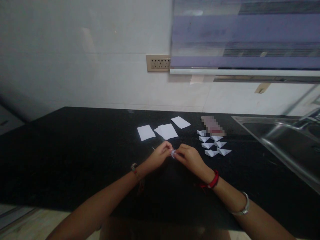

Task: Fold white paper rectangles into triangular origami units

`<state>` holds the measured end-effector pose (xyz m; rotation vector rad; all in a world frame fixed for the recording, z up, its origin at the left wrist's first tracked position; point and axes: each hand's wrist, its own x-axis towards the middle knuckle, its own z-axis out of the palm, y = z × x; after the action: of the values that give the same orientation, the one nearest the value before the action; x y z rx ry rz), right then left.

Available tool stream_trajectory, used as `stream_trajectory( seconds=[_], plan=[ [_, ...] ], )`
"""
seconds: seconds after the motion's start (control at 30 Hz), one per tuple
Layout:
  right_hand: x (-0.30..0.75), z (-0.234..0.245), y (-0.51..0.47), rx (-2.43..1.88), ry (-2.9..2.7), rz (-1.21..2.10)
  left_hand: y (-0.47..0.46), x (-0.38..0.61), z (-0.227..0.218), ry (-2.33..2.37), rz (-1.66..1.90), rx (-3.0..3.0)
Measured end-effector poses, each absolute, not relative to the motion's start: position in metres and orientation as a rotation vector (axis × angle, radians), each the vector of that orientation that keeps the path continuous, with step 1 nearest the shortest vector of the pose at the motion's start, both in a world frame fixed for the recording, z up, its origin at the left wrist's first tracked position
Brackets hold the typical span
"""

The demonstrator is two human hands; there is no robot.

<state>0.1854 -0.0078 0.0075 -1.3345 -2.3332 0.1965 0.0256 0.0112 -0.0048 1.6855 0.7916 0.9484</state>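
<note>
Between my two hands is a small folded piece of white paper (173, 153), pinched from both sides just above the dark counter. My left hand (160, 155) grips its left side with thumb and fingers. From the right, my right hand (191, 159) closes on the other side. Fingertips cover most of the paper, so its exact shape is hard to make out. Beyond the hands lie flat white paper sheets: one on the left (146, 132), an overlapping stack (168, 131) in the middle, and one farther back (180, 122). Several folded paper pieces (210, 153) sit in two columns to the right.
A blurred-out flat rectangular object (213, 125) lies behind the folded pieces. At the right, a metal sink (282, 143) with a faucet is set into the black counter (75, 160). A power socket strip (160, 63) is on the tiled wall, beside a striped purple blind (200, 40).
</note>
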Motion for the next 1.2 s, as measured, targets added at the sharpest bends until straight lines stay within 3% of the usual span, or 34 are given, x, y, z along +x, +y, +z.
stream_trajectory(
  seconds=[0.27, 0.57, 0.8, 0.97, 1.2],
  plan=[
    [0.183, 0.004, -0.008, -1.409, -2.313, 0.121, 0.009, 0.028, -0.001, 0.819, 0.947, 1.71],
    [0.188, 0.013, -0.006, -1.231, -2.127, 0.32, 0.019, 0.022, -0.01, 0.748, 0.978, 1.351],
    [0.189, 0.017, -0.004, -1.168, -2.042, 0.445, 0.027, 0.01, -0.011, 0.603, 0.762, 1.162],
    [0.188, 0.016, -0.008, -0.932, -2.354, 0.462, 0.026, 0.011, -0.013, 0.802, 0.658, 1.581],
    [0.192, 0.008, -0.001, -1.034, -2.295, 0.344, 0.024, 0.006, 0.002, 1.292, 0.955, 2.266]
  ],
)
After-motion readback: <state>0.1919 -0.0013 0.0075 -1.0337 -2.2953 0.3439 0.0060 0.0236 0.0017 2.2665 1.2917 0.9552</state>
